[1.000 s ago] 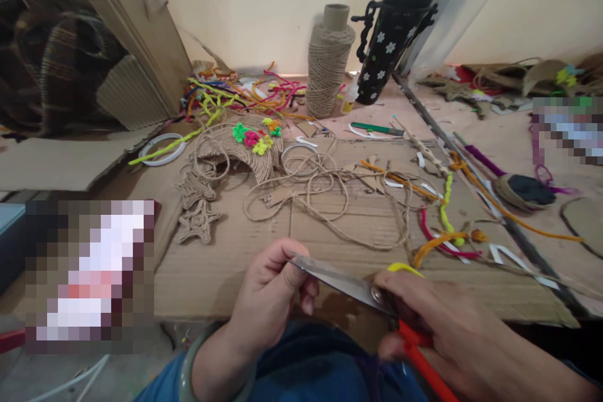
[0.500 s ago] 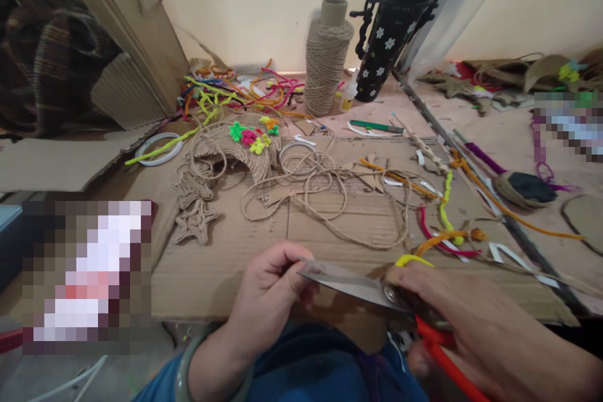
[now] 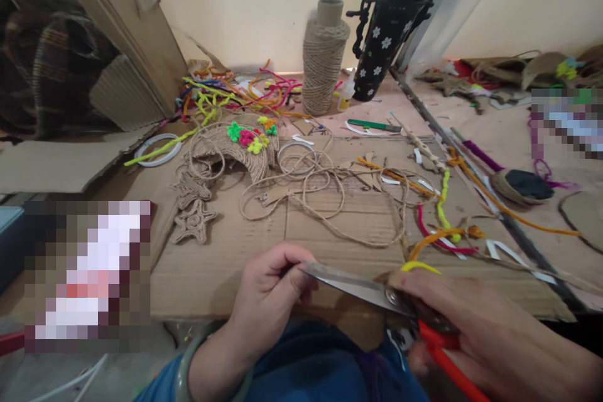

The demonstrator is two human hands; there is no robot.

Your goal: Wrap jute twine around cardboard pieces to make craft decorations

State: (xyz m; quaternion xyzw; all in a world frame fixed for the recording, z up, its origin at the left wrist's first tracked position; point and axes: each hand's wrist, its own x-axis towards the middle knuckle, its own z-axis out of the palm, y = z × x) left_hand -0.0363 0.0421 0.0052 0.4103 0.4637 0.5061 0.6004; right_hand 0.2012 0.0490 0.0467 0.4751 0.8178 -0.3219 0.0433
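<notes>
My right hand (image 3: 475, 333) grips a pair of scissors (image 3: 362, 289) by their red handles, with the steel blades pointing left and nearly closed. My left hand (image 3: 271, 298) is curled, fingers pinched at the blade tips; what it holds is hidden. Both hands hover over my lap in blue cloth, just in front of a flat sheet of cardboard (image 3: 226, 264). A yellow pipe cleaner (image 3: 419, 266) lies right above my right knuckles.
On the cardboard lie loose jute twine (image 3: 325, 201), a twine-wrapped crescent with bright pipe-cleaner flowers (image 3: 249, 138) and jute stars (image 3: 193, 221). A twine spool (image 3: 323, 59) and a black flowered bottle (image 3: 386, 31) stand by the wall. Coloured pipe cleaners (image 3: 438, 213) are scattered to the right.
The scissors and my right hand have drifted slightly right and down. My left hand stays pinched at the blade tips.
</notes>
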